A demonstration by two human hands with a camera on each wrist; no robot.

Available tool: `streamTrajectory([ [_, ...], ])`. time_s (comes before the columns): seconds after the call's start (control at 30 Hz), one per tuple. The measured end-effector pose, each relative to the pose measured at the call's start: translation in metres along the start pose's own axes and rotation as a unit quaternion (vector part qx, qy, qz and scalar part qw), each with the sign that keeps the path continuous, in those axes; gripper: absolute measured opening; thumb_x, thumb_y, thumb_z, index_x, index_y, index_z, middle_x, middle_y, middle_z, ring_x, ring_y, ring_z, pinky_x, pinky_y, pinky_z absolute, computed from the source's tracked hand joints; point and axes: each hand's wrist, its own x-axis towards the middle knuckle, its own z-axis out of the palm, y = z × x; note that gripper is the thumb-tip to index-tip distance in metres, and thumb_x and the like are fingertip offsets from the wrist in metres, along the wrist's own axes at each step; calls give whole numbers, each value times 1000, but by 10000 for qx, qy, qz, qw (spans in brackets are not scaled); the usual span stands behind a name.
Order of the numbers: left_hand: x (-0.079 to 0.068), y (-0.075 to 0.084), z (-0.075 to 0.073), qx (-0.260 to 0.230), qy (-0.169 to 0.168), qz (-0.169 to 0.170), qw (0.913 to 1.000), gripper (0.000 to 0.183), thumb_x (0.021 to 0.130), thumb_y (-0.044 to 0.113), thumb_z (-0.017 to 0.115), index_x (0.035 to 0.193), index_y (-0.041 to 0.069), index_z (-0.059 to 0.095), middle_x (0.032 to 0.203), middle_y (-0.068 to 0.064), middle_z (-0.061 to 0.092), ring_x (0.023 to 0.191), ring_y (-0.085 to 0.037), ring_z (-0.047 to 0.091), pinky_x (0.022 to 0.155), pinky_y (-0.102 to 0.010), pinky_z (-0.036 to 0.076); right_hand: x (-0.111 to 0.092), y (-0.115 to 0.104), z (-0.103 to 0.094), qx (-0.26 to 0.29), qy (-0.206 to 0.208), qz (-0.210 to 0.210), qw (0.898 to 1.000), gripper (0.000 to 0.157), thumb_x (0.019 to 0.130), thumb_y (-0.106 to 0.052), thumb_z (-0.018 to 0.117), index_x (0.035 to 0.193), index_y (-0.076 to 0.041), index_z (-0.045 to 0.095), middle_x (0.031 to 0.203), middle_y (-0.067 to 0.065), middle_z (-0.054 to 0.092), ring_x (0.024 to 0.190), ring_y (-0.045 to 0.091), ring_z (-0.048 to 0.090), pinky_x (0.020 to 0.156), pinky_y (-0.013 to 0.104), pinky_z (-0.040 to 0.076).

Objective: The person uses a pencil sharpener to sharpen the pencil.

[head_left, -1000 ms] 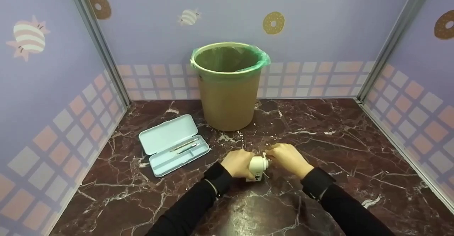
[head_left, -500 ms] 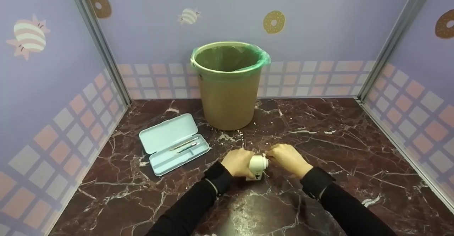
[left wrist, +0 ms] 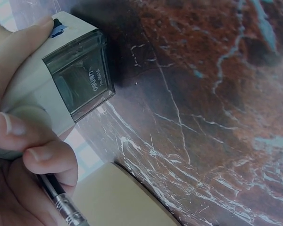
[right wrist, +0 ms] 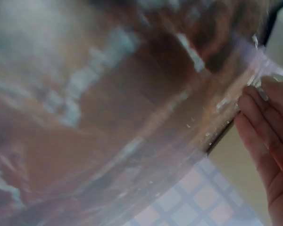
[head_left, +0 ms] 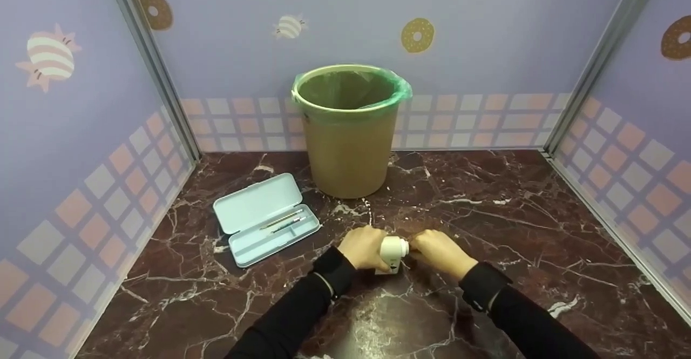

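Note:
My left hand [head_left: 360, 248] grips a white crank pencil sharpener [head_left: 390, 253] that stands on the table. In the left wrist view, the sharpener's clear shavings drawer [left wrist: 82, 77] faces away from the fingers. A dark pencil with silver lettering [left wrist: 63, 205] sticks out from beneath the curled fingers; whether its tip sits inside the sharpener is hidden. At the sharpener's right side, my right hand [head_left: 438, 251] pinches the crank handle, mostly hidden by the fingers. The right wrist view shows those fingertips [right wrist: 247, 101] together around a small light piece.
A light blue pencil case [head_left: 256, 205] lies open on the left, with pencils [head_left: 283, 223] inside. Behind stands a tan bin [head_left: 348, 148] with a green liner [head_left: 400, 89]. Pale crumbs lie on the dark marbled table [head_left: 502, 224]. Patterned walls enclose the back and sides.
My right hand has moved slightly down and nearer along the crank's turn. The left hand and the sharpener stay in place.

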Motion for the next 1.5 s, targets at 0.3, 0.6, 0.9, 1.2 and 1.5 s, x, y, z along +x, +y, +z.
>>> streamTrajectory([
  [0.3,0,0,1,126,59,-59,9999,47,62,42,95,90,11,71,84,-4,74,72,-19,66,60,-33,52,-11,-8,1,229,-95,-245,9994,13,83,-9,81,73,-12,72,72,-1,73,63,14,68,60,33,54],
  [0.6,-1,1,0,112,-30,-130,9998,45,61,39,95,87,11,70,82,-4,73,68,-18,63,59,-32,51,-20,-11,-1,257,-37,-547,9982,6,81,-11,83,82,-14,77,76,0,74,67,13,68,63,31,56],
  [0.9,1,1,-1,194,-97,-194,9996,45,61,39,95,87,12,70,82,-3,73,68,-17,63,58,-31,49,-24,-15,-7,420,-71,-545,9976,9,79,-8,83,84,-14,79,78,-1,76,69,11,69,66,29,58],
  [1.2,1,0,-3,136,-95,-224,9996,45,61,38,96,86,11,70,82,-4,73,68,-18,64,58,-33,51,-27,-21,-16,602,-78,-542,9967,9,79,-8,82,85,-15,78,77,-2,74,68,11,66,62,26,54],
  [1.5,3,1,-3,124,-145,-211,9996,43,60,34,94,88,11,71,82,-4,73,69,-18,63,57,-33,49,-30,-24,-23,683,180,-717,9949,8,79,-10,82,83,-15,79,71,-3,70,63,11,62,58,20,50],
])
